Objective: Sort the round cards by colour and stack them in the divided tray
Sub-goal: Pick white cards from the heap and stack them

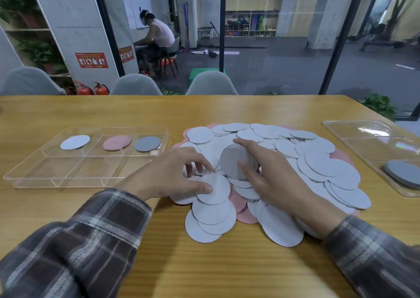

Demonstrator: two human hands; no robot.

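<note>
Left of the pile [318, 161] of round white and pink cards, a clear divided tray [29, 175] holds white [75, 142], pink [117, 142] and grey cards [147, 143] in its far compartments. At the pile's left edge, the left hand [172, 175] has its fingers [193, 164] curled, pinching a white card [216, 191]. At the pile's middle, the right hand [268, 175] has fingers clamped on a tilted small stack [230, 163].
</note>
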